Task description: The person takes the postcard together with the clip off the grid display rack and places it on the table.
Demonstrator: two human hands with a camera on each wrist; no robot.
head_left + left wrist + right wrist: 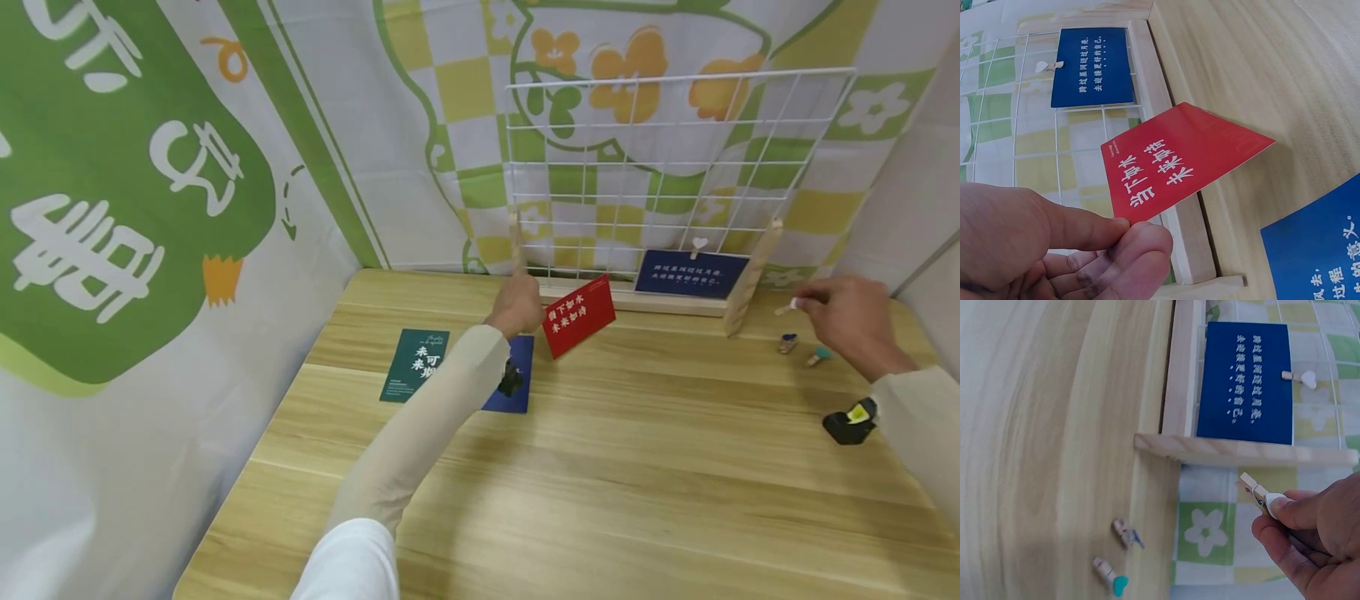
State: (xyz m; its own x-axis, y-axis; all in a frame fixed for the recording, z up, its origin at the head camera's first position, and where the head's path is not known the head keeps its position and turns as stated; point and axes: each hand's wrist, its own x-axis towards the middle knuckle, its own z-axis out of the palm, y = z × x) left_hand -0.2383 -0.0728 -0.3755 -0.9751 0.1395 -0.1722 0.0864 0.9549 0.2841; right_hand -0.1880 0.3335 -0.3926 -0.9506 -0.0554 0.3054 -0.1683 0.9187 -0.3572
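My left hand (517,306) pinches the corner of a red card (1179,159) with white lettering, between thumb and forefinger. The card is raised above the table in front of a white wire grid (645,158) set in a wooden stand. Beyond the grid's right post, my right hand (1322,537) grips a small wooden clothespin (1260,492) with a white heart on it. A navy card (692,273) hangs low on the grid's right side, held by another white-heart clothespin (1300,378).
Two more clothespins, one dark blue (787,342) and one teal (819,356), lie near the right hand. A green card (414,364) and a blue card (1329,244) lie on the wooden table (637,483). Printed cloth hangs behind the grid.
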